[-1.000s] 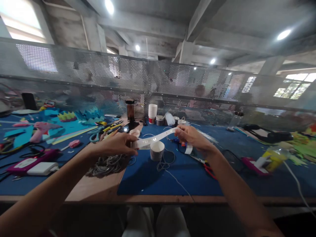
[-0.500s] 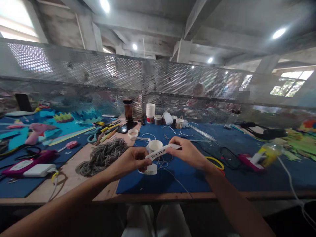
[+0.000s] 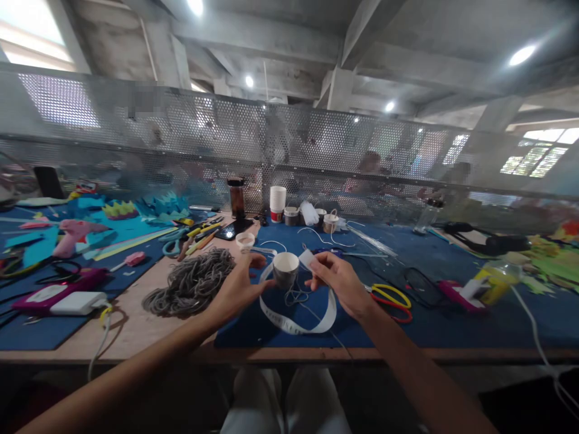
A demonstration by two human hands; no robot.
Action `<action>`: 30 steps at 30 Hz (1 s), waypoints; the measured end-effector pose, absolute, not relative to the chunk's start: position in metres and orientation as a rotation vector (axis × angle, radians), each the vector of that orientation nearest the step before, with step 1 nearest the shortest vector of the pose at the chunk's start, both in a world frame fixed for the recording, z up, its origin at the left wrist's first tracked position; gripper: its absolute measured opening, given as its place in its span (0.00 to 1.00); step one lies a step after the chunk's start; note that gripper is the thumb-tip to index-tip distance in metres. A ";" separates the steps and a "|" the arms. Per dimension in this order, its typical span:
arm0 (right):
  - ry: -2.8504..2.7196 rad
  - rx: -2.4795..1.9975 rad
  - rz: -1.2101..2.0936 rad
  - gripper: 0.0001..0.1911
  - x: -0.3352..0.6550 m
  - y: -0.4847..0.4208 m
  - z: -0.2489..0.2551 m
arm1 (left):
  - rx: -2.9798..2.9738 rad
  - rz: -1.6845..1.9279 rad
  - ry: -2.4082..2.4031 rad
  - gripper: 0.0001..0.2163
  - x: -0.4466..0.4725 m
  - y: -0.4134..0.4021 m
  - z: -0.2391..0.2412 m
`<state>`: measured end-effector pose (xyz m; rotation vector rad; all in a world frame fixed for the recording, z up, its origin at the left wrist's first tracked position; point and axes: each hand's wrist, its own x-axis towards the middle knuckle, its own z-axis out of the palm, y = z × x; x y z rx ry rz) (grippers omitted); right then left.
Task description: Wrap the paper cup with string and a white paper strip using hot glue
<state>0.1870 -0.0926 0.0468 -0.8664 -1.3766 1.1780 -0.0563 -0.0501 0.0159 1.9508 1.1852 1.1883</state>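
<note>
A small paper cup (image 3: 286, 269) stands upright on the blue mat (image 3: 407, 313) in front of me. A long white paper strip (image 3: 296, 325) with dark lettering hangs in a loop below it. My left hand (image 3: 237, 289) pinches one end of the strip at the cup's left side. My right hand (image 3: 337, 281) pinches the other end at the cup's right side. Thin grey string (image 3: 296, 296) lies tangled on the mat under the cup.
A heap of grey cord (image 3: 190, 283) lies left of my hands. Further left are scissors, pliers, a pink glue gun (image 3: 75, 232) and felt cutouts. A bottle (image 3: 237, 198), stacked cups (image 3: 278, 205) and spools stand before a perforated metal screen (image 3: 316, 144). Yellow-and-red rings (image 3: 391, 295) lie to the right.
My hands moved apart and to either side of the cup. The strip, held taut between them before, now sags in a loop below the cup.
</note>
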 end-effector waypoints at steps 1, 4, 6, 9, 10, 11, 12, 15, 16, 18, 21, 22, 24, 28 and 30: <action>-1.431 -0.916 1.156 0.13 0.188 -0.090 0.045 | 1.944 1.203 1.169 0.27 -0.056 -0.043 0.009; -1.642 -1.055 1.013 0.14 0.187 -0.080 0.036 | 1.944 1.104 1.113 0.36 -0.049 -0.025 -0.006; -1.741 -1.101 0.906 0.13 0.185 -0.074 0.032 | 1.929 1.050 1.088 0.40 -0.042 -0.018 -0.010; -1.747 -1.101 0.834 0.12 0.186 -0.066 0.031 | 1.848 1.010 1.054 0.37 -0.034 -0.013 -0.010; -1.726 -1.098 0.830 0.12 0.187 -0.063 0.032 | 1.821 1.006 1.043 0.34 -0.032 -0.012 -0.009; -1.707 -1.095 0.829 0.12 0.188 -0.061 0.034 | 1.801 1.001 1.031 0.32 -0.031 -0.011 -0.007; -1.693 -1.093 0.829 0.12 0.190 -0.060 0.037 | 1.786 1.001 1.018 0.30 -0.030 -0.010 -0.006; -1.702 -1.081 0.831 0.12 0.192 -0.056 0.045 | 1.743 0.997 0.978 0.25 -0.029 -0.008 0.000; -1.719 -1.073 0.824 0.12 0.192 -0.055 0.047 | 1.713 0.996 0.966 0.24 -0.028 -0.008 0.001; -1.755 -1.049 0.800 0.11 0.189 -0.054 0.049 | 1.640 0.999 0.940 0.23 -0.028 -0.008 0.004; -1.777 -1.004 0.740 0.10 0.181 -0.052 0.046 | 1.550 0.998 0.846 0.25 -0.027 -0.010 0.007; -1.772 -0.997 0.714 0.09 0.179 -0.052 0.043 | 1.531 0.988 0.807 0.26 -0.027 -0.011 0.007; -1.771 -1.002 0.655 0.09 0.176 -0.051 0.039 | 1.511 0.964 0.760 0.28 -0.027 -0.013 0.007; -1.801 -1.026 0.580 0.08 0.175 -0.049 0.034 | 1.501 0.919 0.733 0.25 -0.027 -0.016 0.006; -1.814 -1.031 0.567 0.07 0.175 -0.049 0.034 | 1.492 0.918 0.735 0.24 -0.027 -0.016 0.005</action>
